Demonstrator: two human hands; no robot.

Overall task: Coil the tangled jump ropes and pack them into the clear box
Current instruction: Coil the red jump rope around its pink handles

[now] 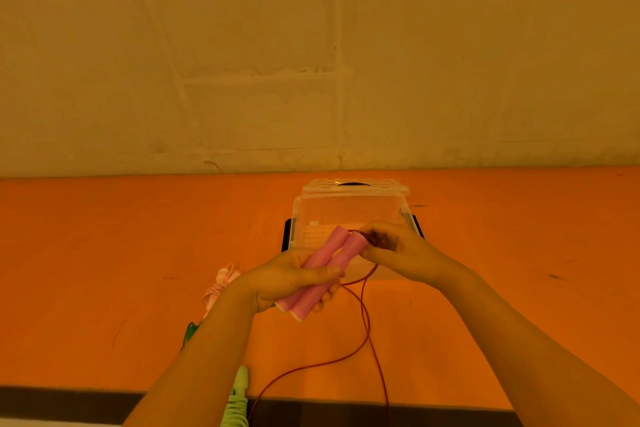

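1. We see two pink handles [320, 274] gripped side by side in the left hand [291, 282].
2. The right hand [394, 253] pinches red cord [363, 319] at their far tips.
3. Just beyond both hands sits the clear box [346, 211].

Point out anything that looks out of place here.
The red cord trails loose off the table edge instead of being coiled, and a green handle overhangs that edge. The clear box holds no ropes yet.
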